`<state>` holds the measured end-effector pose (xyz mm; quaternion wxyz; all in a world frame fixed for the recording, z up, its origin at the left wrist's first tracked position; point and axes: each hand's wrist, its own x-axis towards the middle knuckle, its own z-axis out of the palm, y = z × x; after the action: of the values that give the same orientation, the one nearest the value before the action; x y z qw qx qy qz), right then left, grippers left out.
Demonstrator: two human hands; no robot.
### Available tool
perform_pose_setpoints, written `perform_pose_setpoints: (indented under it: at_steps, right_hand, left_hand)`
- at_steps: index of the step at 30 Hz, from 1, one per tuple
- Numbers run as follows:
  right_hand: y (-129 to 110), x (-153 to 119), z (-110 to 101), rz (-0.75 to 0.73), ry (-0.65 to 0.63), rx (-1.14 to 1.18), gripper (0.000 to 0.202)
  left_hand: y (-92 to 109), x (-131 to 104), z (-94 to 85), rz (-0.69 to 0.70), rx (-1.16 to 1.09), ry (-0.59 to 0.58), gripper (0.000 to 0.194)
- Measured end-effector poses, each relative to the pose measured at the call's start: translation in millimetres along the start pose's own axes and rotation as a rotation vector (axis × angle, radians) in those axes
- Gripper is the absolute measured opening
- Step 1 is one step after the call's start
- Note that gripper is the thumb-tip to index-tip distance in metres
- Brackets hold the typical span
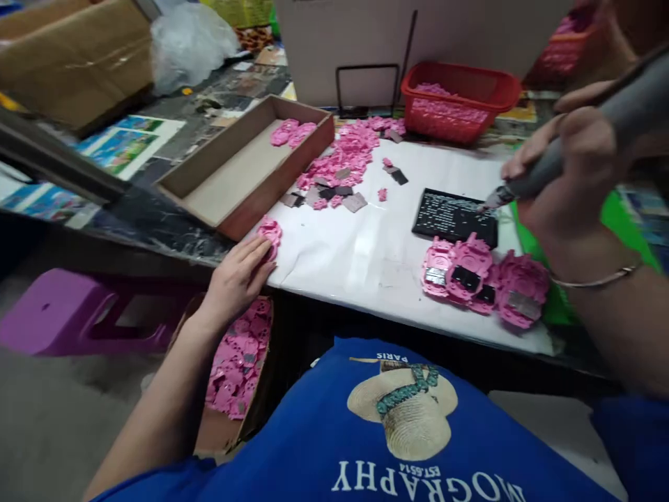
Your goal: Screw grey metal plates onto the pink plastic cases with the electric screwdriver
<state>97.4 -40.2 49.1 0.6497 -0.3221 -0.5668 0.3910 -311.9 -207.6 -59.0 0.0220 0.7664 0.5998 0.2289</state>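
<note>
My right hand [569, 160] is wrapped round a grey electric screwdriver [554, 157]. The driver's tip reaches down to a black tray [433, 226] that carries rows of small screws. At the left edge of the white work surface, my left hand [237, 279] has its fingers closed on a pink plastic part [270, 236]. Several pink plastic casings [473, 268] sit in front of the screw tray, some with black or grey plates on them. A pile of small pink pieces [348, 157] lies farther back, with loose dark and grey plates [342, 192] along its near side.
A shallow wooden box [235, 164] holds pink parts at the left. Behind stands a red basket [454, 101] of pink pieces. Below the table edge, a carton [243, 362] is filled with pink parts, beside a purple stool [94, 314]. Cardboard boxes [78, 59] are at the back left.
</note>
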Motion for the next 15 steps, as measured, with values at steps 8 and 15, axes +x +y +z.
perform_pose_setpoints:
  at_steps: [8, 15]
  right_hand:
    - [9, -9, 0, -0.005, 0.001, -0.035, 0.026]
    - [20, -10, -1, 0.007, -0.008, -0.088, 0.030]
  left_hand:
    - [85, 28, 33.9, 0.371, -0.080, 0.069, 0.038]
    - [175, 63, 69.6, 0.485, -0.213, 0.077, 0.032]
